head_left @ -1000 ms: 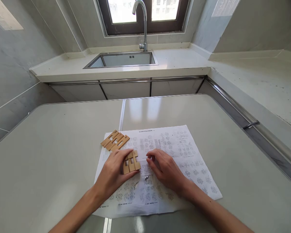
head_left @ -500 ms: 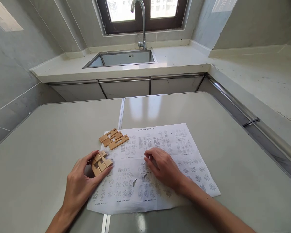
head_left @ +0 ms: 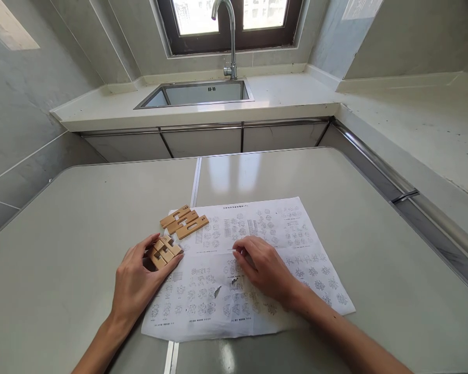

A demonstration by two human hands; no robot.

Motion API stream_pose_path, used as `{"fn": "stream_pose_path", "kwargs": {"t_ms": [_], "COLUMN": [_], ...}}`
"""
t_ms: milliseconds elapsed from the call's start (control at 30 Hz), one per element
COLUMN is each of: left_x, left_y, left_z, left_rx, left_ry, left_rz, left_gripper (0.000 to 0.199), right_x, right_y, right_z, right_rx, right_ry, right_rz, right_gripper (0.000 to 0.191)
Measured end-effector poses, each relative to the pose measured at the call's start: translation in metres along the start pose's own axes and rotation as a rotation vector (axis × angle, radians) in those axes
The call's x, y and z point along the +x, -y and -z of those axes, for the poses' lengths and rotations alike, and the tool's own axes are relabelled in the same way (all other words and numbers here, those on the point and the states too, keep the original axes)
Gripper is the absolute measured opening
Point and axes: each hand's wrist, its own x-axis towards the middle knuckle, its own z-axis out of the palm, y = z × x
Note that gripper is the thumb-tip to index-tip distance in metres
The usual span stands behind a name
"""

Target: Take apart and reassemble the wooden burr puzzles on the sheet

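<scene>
A small group of notched wooden blocks [head_left: 166, 252] lies at the left edge of the printed sheet [head_left: 203, 306], with the thumb and fingers of my left hand [head_left: 140, 275] wrapped round its sides. Just beyond it, three flat wooden pieces with cut-outs [head_left: 184, 222] lie side by side at the sheet's upper left corner. My right hand [head_left: 263, 267] rests on the middle of the sheet, its fingers curled and pressed together; whatever may be inside them is hidden. Line drawings and small print cover the sheet, which has small torn spots near its centre.
The sheet lies on a pale table [head_left: 81, 223] with a metal seam [head_left: 195, 182]. Beyond its far edge stands a white counter [head_left: 288, 92] with a sink [head_left: 203, 92] and a tall faucet [head_left: 232, 41] under a window. A metal rail [head_left: 374, 161] runs along the right.
My left hand and the blocks in it have shifted slightly away from me and to the right, closer to the three flat pieces. My right hand has stayed in place.
</scene>
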Motion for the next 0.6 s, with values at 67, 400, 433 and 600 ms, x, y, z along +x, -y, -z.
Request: {"fn": "stream_pose_path", "kwargs": {"t_ms": [67, 400, 433, 600], "left_x": [0.000, -0.004, -0.004, -0.003], "left_y": [-0.002, -0.009, -0.010, -0.013], "left_z": [-0.002, -0.008, -0.009, -0.004], "left_rx": [0.013, 0.093, 0.101, 0.070], "left_ry": [0.005, -0.012, -0.017, -0.039], "left_rz": [-0.006, -0.014, -0.024, -0.077], "left_gripper": [0.077, 0.071, 0.069, 0.072], "right_x": [0.000, 0.001, 0.001, 0.000], "right_y": [0.000, 0.001, 0.001, 0.000], "right_z": [0.000, 0.001, 0.001, 0.000], "right_rx": [0.001, 0.005, 0.006, 0.007], "right_ry": [0.002, -0.004, -0.003, 0.002], "right_rz": [0.000, 0.005, 0.005, 0.000], "right_gripper": [0.011, 0.012, 0.011, 0.011]}}
